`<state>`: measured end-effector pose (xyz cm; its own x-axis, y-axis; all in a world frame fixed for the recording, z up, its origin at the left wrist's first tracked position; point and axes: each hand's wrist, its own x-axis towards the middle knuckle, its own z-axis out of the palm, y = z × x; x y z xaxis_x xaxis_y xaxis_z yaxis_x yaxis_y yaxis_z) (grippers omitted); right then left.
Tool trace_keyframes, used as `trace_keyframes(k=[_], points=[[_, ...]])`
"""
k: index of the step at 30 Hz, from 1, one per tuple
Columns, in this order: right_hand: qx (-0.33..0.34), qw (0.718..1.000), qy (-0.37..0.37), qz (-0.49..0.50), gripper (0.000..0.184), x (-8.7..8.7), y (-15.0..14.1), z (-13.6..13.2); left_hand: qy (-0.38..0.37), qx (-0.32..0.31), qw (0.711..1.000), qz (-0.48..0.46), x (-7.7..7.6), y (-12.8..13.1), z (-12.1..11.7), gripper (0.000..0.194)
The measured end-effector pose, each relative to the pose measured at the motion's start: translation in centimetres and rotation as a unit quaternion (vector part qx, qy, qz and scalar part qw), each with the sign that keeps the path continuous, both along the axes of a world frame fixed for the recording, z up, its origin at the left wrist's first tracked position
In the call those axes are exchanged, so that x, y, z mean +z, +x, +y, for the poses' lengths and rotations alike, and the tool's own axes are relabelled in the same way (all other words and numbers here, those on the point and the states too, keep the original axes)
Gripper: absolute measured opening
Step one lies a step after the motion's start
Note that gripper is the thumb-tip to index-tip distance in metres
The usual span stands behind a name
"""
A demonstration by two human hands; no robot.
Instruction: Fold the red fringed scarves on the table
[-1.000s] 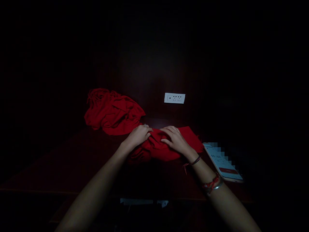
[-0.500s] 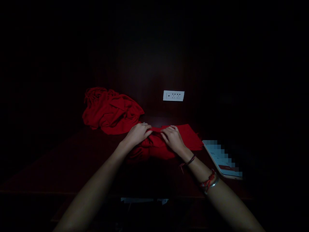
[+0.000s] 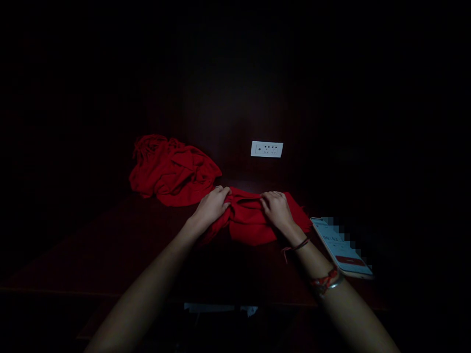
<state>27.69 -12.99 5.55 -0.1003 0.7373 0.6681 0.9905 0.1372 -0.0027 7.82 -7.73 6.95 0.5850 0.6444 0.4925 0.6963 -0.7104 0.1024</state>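
A red fringed scarf (image 3: 252,223) lies in folds on the dark table, its fringe toward the right. My left hand (image 3: 213,203) has its fingers closed on the scarf's left part, with a ring on one finger. Farther right, my right hand (image 3: 276,208) grips the scarf's upper edge, fingertips curled over the cloth. Between the two hands the cloth is stretched, with a dark fold running across it. Behind and left of my left hand rests a crumpled red cloth heap (image 3: 174,171) with tassels; whether it joins the scarf is hidden.
A phone (image 3: 346,250) with a lit screen lies right of the scarf, close to my right forearm. On the dark back wall is a white socket plate (image 3: 267,149). The table's front edge (image 3: 154,297) runs below my forearms, with pale items under it.
My right hand has moved right, away from my left hand, and more cloth is spread between them. The view has shifted slightly, and the phone's screen shows more clearly.
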Motion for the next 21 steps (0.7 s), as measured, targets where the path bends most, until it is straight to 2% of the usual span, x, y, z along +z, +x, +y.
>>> trace_keyframes(k=[4,8,13,16,21], points=[[0.017,0.999,0.023,0.021,0.016,0.1,0.3,-0.1,0.011,0.019,0.999,-0.043,-1.0,0.7,0.0,0.044],[0.027,0.998,0.035,0.033,0.016,0.2,0.8,0.0,0.023,0.03,0.99,-0.133,-0.9,0.6,0.7,0.047],[0.02,0.998,0.035,0.045,0.017,0.3,1.2,0.0,-0.133,-0.036,0.968,-0.207,-0.8,0.5,1.8,0.032],[0.024,0.998,0.032,0.046,0.018,0.3,1.2,0.0,-0.083,-0.017,0.967,-0.242,-1.3,1.0,1.6,0.029],[0.043,0.998,0.029,0.039,0.018,0.4,0.8,-0.1,0.002,-0.035,0.984,-0.174,-1.3,1.4,0.7,0.04]])
